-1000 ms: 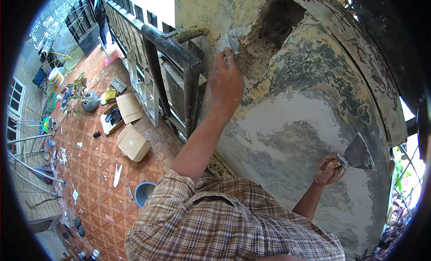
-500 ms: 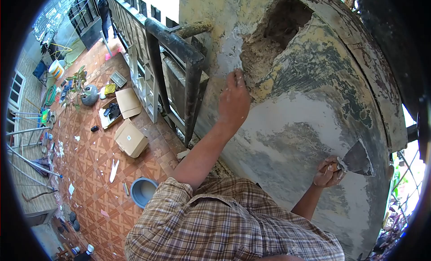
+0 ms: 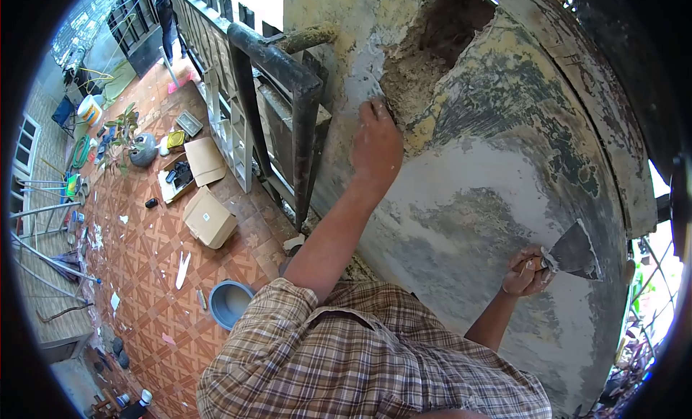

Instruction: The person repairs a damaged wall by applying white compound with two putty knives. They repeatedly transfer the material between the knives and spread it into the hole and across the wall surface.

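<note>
My left hand (image 3: 378, 146) reaches up to the wall (image 3: 461, 250), its fingers bent and close together. The fingertips are at the lower end of a pale plaster patch (image 3: 365, 79), just left of a broken hole (image 3: 454, 30) with crumbly edges. Whether something small sits between those fingers is hidden. Lower on the right, my right hand (image 3: 525, 270) is wrapped around the wooden handle of a putty knife (image 3: 574, 252). Its wide, dirty blade points right, with pale residue along the edge. Whitish smears mark the fingers of my right hand.
A dark metal railing (image 3: 306, 131) stands close left of my left arm. On the tiled floor are a blue bucket (image 3: 229, 304) with pale contents, cardboard boxes (image 3: 210, 217), a potted plant (image 3: 143, 151) and scattered tools. A person (image 3: 167, 23) stands far back.
The view has shifted slightly, and the wall sits a little higher in it. My left fingers look more bent, still at the plaster patch. My right hand keeps hold of the putty knife.
</note>
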### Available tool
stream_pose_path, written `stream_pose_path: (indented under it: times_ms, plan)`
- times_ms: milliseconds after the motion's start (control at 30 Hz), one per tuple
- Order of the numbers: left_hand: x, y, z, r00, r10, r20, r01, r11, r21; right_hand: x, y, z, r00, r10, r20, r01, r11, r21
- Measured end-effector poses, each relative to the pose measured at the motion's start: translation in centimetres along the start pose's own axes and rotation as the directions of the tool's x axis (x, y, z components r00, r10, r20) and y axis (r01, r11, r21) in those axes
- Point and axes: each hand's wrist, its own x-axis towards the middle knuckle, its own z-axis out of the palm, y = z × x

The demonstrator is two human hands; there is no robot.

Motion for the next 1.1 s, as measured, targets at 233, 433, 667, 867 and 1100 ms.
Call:
stream_pose_path:
  times_ms: [233,433,667,867,1100]
  plan:
    - [-3.1,1.8,-0.3,0.997,0.026,0.068,-0.018,0.993,-0.119,0.2,0.1,-0.3,0.998,-0.010,0.062,0.005,0.997,0.080]
    - [-5.2,3.6,-0.8,0.976,0.068,0.205,-0.024,0.978,-0.206,0.2,0.1,-0.1,0.998,-0.040,0.058,0.037,0.998,0.045]
    - [-7.0,1.9,-4.2,0.999,0.043,-0.026,-0.050,0.910,-0.411,0.2,-0.1,-0.2,0.996,-0.027,0.079,0.023,0.998,0.052]
    - [-4.4,-2.9,-4.7,0.937,-0.349,-0.004,0.255,0.692,-0.676,-0.1,0.1,-0.2,0.999,-0.026,0.035,0.026,1.000,-0.004]
    - [-1.1,-3.6,-3.8,0.959,-0.099,-0.266,0.024,0.962,-0.270,0.0,0.5,-0.3,0.997,-0.056,0.054,0.053,0.997,0.063]
